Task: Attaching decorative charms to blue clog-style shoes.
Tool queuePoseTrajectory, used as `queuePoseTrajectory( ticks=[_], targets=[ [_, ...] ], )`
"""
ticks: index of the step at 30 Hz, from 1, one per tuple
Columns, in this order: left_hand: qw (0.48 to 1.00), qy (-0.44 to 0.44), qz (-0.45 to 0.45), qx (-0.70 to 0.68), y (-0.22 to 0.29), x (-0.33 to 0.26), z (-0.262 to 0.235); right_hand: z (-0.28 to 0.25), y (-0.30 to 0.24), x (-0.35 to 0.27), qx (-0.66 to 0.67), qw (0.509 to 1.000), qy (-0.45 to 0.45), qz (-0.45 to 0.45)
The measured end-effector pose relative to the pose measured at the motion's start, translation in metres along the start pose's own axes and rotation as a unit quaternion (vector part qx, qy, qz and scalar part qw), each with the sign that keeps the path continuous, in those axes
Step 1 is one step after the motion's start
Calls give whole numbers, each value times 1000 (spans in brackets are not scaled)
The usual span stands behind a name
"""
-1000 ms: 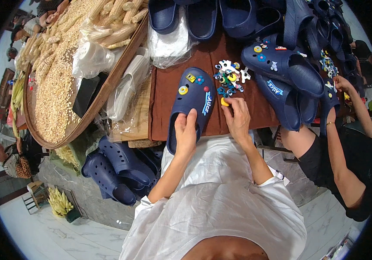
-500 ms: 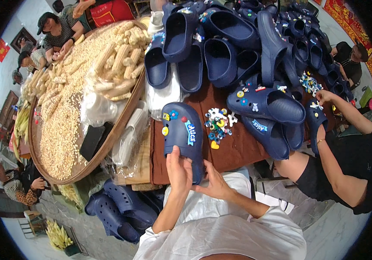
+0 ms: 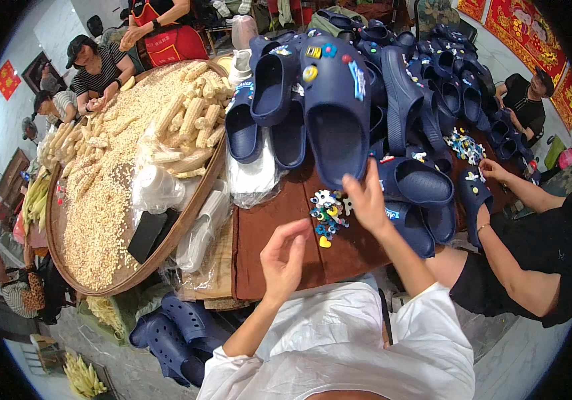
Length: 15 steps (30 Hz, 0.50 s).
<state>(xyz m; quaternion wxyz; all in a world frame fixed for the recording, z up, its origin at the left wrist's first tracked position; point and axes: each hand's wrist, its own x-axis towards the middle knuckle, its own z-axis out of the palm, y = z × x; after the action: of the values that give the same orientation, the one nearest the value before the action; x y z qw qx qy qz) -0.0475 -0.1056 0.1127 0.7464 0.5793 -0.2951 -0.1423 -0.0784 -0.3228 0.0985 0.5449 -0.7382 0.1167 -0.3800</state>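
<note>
A navy clog (image 3: 337,100) with small charms and a blue-and-white banner piece on its toe leans against the shoe pile, toe up and heel toward me. My right hand (image 3: 368,203) grips its heel edge, with the thumb in front and fingers along the side. Over the brown cloth, my left hand (image 3: 282,260) is open and holds nothing, its fingers curved and the thumb apart. Between my hands lies a small heap of colourful shoe charms (image 3: 329,212), a yellow heart at its near side.
A round woven tray (image 3: 109,288) of corn kernels and cobs stands at left. More navy clogs (image 3: 419,183) crowd the table's right and back. At right, another person's hand (image 3: 496,170) works on a clog (image 3: 474,197). Below the table's left edge lie further clogs (image 3: 172,337).
The decorated clog has moved from in front of me up and away to the pile. My right hand followed it; my left hand has let go of it.
</note>
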Motion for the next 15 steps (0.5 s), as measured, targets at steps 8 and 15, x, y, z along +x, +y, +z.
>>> queuePoseTrajectory(
  ticks=[8,15],
  targets=[
    [978,130,-107,125,-44,-78,-96,2,0,168,42,995,25,90],
    [953,216,-163,133,-54,-115,-121,36,24,242,139,980,31,141]
  ],
)
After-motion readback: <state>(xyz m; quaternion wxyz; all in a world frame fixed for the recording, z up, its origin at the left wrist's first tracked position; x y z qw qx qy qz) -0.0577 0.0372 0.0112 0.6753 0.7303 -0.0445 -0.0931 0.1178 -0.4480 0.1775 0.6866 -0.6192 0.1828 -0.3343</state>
